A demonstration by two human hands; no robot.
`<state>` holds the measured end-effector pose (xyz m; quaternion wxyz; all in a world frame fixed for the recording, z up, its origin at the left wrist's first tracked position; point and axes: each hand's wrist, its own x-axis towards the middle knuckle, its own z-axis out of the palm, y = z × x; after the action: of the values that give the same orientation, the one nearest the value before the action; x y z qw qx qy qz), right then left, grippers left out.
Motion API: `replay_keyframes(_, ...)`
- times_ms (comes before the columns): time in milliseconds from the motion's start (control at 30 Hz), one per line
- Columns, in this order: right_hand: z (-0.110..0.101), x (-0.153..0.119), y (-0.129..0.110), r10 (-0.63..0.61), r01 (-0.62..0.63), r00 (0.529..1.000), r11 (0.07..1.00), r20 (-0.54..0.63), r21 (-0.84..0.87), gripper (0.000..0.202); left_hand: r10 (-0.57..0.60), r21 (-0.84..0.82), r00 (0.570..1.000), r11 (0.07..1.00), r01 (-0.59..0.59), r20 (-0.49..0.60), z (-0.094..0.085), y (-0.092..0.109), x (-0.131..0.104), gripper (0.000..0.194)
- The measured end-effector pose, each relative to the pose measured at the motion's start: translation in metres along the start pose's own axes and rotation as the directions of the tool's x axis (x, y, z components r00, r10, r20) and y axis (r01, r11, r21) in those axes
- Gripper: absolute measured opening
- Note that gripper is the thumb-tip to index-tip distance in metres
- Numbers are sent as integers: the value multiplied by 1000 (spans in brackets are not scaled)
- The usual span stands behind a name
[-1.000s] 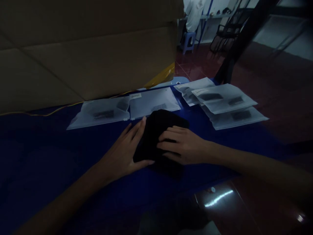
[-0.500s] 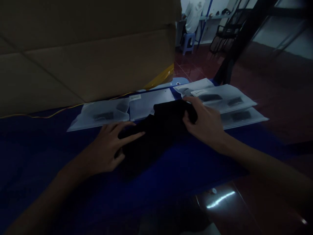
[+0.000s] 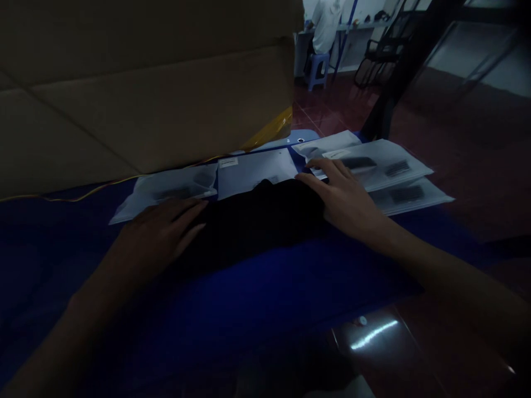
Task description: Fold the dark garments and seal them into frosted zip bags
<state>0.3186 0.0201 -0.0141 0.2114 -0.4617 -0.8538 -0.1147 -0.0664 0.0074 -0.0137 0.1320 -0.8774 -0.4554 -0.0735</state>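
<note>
A black piece of fabric (image 3: pixel 253 221), too dark to name as a garment, lies stretched sideways on the blue tabletop (image 3: pixel 265 293). On its left end my left hand (image 3: pixel 164 232) rests with fingers extended. My right hand (image 3: pixel 342 196) is at the opposite end, fingers stretched out and apart, thumb side along the cloth's edge. Just behind the fabric are frosted plastic bags: one (image 3: pixel 166 185) on the left, a flat labelled one (image 3: pixel 257 168) in the middle, and several in a stack (image 3: pixel 398 166) by my right hand.
A large cardboard box (image 3: pixel 166 105) with yellow tape (image 3: pixel 271 132) stands along the table's back left. A thin yellow cable (image 3: pixel 89 193) runs at its base. Beyond, a person (image 3: pixel 326 25) sits on a blue stool (image 3: pixel 318 72), near a black chair (image 3: pixel 385 52). A dark post (image 3: pixel 390 99) rises at right.
The black fabric has gone from bunched and slanted to spread wider and flatter. My left hand has moved left and flattened; my right hand has loosened its curled fingers.
</note>
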Motion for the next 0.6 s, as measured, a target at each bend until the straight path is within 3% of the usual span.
replay_keyframes(133, -4, 3, -7, -35, 67, 995, 932, -98, 357, 52, -9, 19, 999, 1000, 8, 40, 3, 6, 0, 67)
replay_keyframes(233, -3, 3, -16, -4, -15, 999, 861, 38, 508, 39, -43, -51, 999, 998, 44, 25, 7, 8, 0, 61)
replay_keyframes(333, 3, 3, -22, 95, -175, 978, 861, 186, 478, 53, -55, -138, 996, 989, 45, -68, 7, 12, 0, 50)
replay_keyframes(433, 13, 3, -25, 118, -211, 963, 891, 244, 402, 74, -103, -202, 984, 977, 73, -143, 1, 19, 3, 35)
replay_keyframes(500, 19, 3, -24, 79, -181, 962, 899, 260, 398, 64, -150, -272, 975, 957, 102, -166, -6, 23, 5, 30)
replay_keyframes(600, 22, 3, -22, 40, -160, 969, 854, 244, 496, 29, -166, -397, 973, 914, 90, -162, -15, 29, 6, 25)
